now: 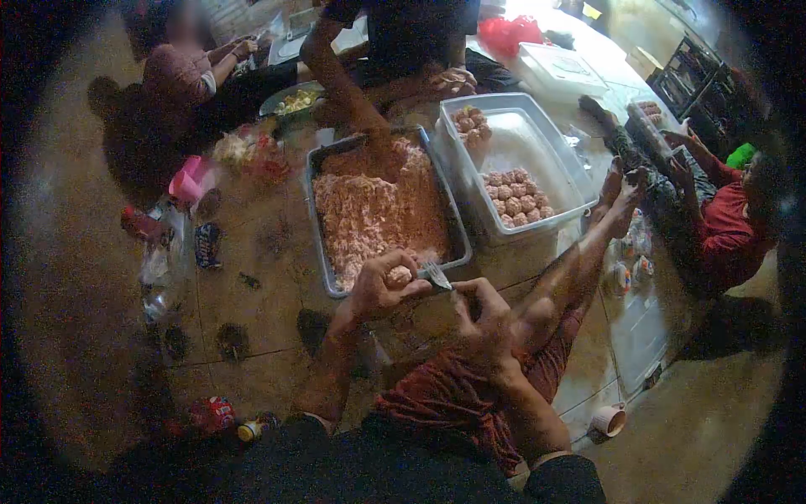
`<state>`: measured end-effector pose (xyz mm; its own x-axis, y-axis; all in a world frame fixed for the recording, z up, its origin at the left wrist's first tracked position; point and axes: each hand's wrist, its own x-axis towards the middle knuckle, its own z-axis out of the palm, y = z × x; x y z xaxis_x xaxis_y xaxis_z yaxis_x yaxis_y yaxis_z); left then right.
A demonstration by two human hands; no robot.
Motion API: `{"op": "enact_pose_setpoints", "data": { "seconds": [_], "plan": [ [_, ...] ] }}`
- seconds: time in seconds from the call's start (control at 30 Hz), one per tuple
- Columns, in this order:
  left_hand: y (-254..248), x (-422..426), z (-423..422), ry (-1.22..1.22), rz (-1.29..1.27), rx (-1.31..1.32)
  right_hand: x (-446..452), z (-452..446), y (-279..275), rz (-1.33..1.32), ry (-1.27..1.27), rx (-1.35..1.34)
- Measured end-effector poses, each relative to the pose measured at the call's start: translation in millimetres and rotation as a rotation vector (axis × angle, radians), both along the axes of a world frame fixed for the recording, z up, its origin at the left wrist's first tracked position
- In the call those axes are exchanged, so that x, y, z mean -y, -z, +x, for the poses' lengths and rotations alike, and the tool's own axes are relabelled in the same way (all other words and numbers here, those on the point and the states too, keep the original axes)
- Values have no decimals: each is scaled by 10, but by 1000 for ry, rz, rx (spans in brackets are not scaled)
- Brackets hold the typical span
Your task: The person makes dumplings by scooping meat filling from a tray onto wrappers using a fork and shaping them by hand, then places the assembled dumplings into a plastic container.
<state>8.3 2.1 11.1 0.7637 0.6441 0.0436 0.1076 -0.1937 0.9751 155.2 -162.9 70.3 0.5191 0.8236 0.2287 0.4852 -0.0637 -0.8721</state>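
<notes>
From where I stand, the L hand [382, 287] has its thumb & fingers curled round 1 meat ball [400, 275], pinching it over the near edge of the mince tub [463, 239]. The R hand [485, 323] pinches a fork [437, 274] btwn thumb & index finger, tines up by the L hand. The mince [361, 210] is just beyond both hands, piled unevenly in that tub.

Beyond & right of the hands, w/ its wall close to the tub, is a clear box [579, 160] w/ 2 groups of balls: 1 at the far L corner [473, 124], 1 nearer the hands [516, 200]. Person no. 1 [420, 38], opp. the hands, has an arm reaching into the mince.

Far L of the hands: a pink item [192, 179] on the floor [269, 302]. Well R: person no. 2 [726, 223] in a red top. Nearer, to the R: a cup [609, 422] on its side.
</notes>
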Motion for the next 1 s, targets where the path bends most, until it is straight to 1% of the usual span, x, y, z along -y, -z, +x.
{"op": "enact_pose_setpoints", "data": {
  "seconds": [0.03, 0.1, 0.17, 0.2, 0.23, 0.3, 0.33, 0.37, 0.4, 0.43, 0.47, 0.53, 0.57, 0.6, 0.63, 0.67, 0.7, 0.73, 0.77, 0.8, 0.83, 0.87, 0.9, 0.93, 0.97, 1.0],
  "plan": [
    [15, 26, 46, 10, -24, 97, 7, -4, 45, -41, -4, -55],
    [9, 35, 67, 21, -51, 192, 31, -39, 163, -21, -6, -43],
    [-24, 22, 54, -48, 330, 71, 35, -74, 251, -5, -11, -31],
    [-60, 48, 62, -46, 328, 71, 34, -92, 275, 19, -72, 56],
    [-104, 77, 76, -107, 256, 2, 42, -102, 284, 44, -133, 143],
    [-167, 89, 94, -232, 117, -138, 138, -106, 243, 14, -142, 126],
    [-164, 60, 46, -234, 117, -140, 174, -110, 203, -18, -150, 105],
    [-153, 21, -36, -156, 13, 8, 213, -106, 148, -20, -151, 102],
    [-135, 8, -82, -79, -92, 155, 249, -107, 14, -55, -109, 36],
    [-20, -9, -69, -70, -193, 234, 265, -106, -55, -88, -64, -29],
    [93, -27, -55, -63, -294, 312, 237, -98, -66, -90, -62, -32],
    [-7, -46, -29, 18, 264, 59, 149, -92, -97, -2, 15, -18],
    [51, -32, -13, 20, 268, 61, 117, -104, 43, -29, 13, -105],
    [180, 10, 4, -6, 166, 1, 99, -113, 109, -27, 17, -103],
    [232, 39, 36, -31, 63, -60, 84, -122, 155, -16, -59, -2],
    [279, 21, 62, -30, 65, -59, 68, -125, 177, -4, -137, 99],
    [290, -2, 84, -118, 76, 50, 120, -130, 206, -17, -148, 79],
    [-47, 50, 52, -133, 104, 118, 158, -126, 179, -19, -155, 75],
    [-394, 101, 23, -147, 134, 186, 214, -128, 101, -48, -116, -11],
    [-349, 103, -15, -149, 129, 179, 253, -138, 33, -77, -72, -96],
    [-284, 95, -59, -129, 106, 227, 240, -141, -9, -12, -20, -98],
    [-237, 86, -89, -109, 84, 277, 207, -144, -30, -13, -17, -99],
    [-219, 67, -95, -151, 276, 137, 163, -154, -55, -18, -5, -117],
    [-197, 63, -72, -150, 280, 139, 127, -172, -74, -18, 8, -133],
    [-178, 66, -13, -157, 341, 116, 80, -181, 28, -52, -47, -47],
    [-212, 80, 64, -163, 401, 95, 74, -173, 86, -46, -43, -43]
  ]
}}
